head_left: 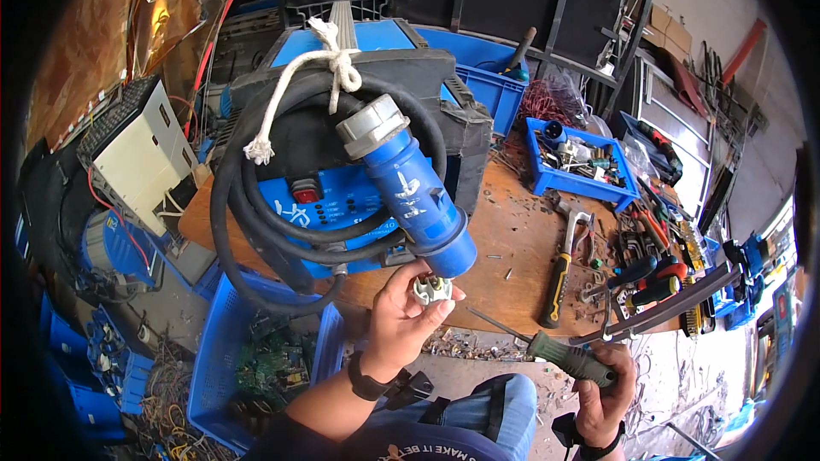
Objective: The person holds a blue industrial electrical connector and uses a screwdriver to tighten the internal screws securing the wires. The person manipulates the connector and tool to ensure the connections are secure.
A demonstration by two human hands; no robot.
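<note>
My left hand [407, 312] is closed around a small pale connector insert [432, 291] just below a large blue industrial plug [404, 188] with a grey collar. The plug lies against a blue machine [333, 209] with a coiled black cable [229, 226] and a knotted white rope [344, 68]. My right hand [602, 397] grips a screwdriver [571, 358] by its green handle, its shaft pointing up-left toward the insert, with a visible gap between tip and insert.
A wooden bench [500, 299] carries a hammer [565, 265], assorted tools [662, 269] and a blue tray of parts [581, 162]. A blue crate with circuit boards [212, 346] sits at lower left. A pale electronic case [137, 154] stands at the left, a blue bin [483, 90] behind the machine.
</note>
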